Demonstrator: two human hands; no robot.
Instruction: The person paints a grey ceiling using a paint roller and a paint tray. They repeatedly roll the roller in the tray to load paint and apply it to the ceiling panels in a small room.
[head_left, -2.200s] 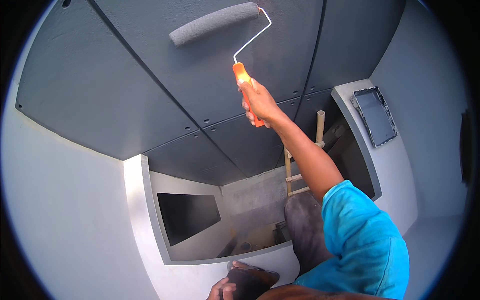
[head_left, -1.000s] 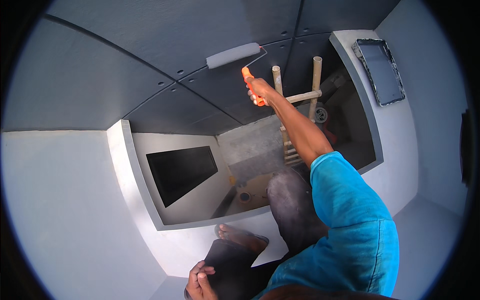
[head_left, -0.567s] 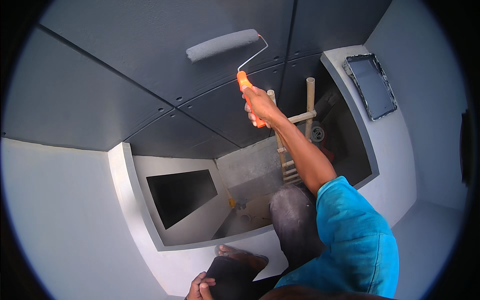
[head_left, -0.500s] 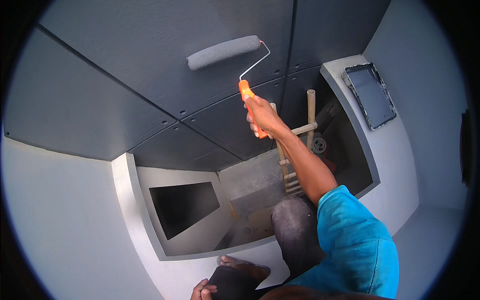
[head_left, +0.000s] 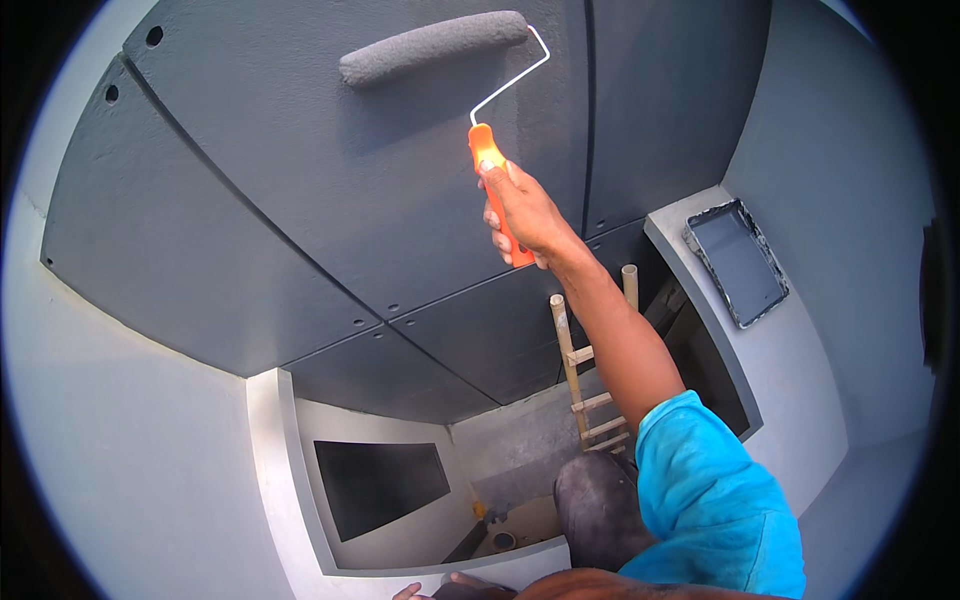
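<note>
My right hand (head_left: 520, 215) is closed round the orange handle (head_left: 482, 145) of a paint roller. Its fluffy grey sleeve (head_left: 433, 48) lies at the upper part of the dark grey panelled surface (head_left: 250, 140), which has grooves and small round holes, with a shadow below the sleeve. My left hand (head_left: 408, 591) shows just a few fingertips at the bottom edge; the rest is out of frame, and I cannot tell what, if anything, it holds.
A paint tray (head_left: 738, 262) rests on a white ledge (head_left: 795, 380) at the right. A bamboo ladder (head_left: 562, 340) stands in the recess behind my arm and knee (head_left: 595, 510). A dark rectangular panel (head_left: 378, 485) is on the recess's left wall, and plain walls (head_left: 130, 450) flank both sides.
Since a second ago the roller has moved up the panels, still in my right hand. The view has tilted up, so the recess, ladder and tray sit lower and my left hand is mostly cut off.
</note>
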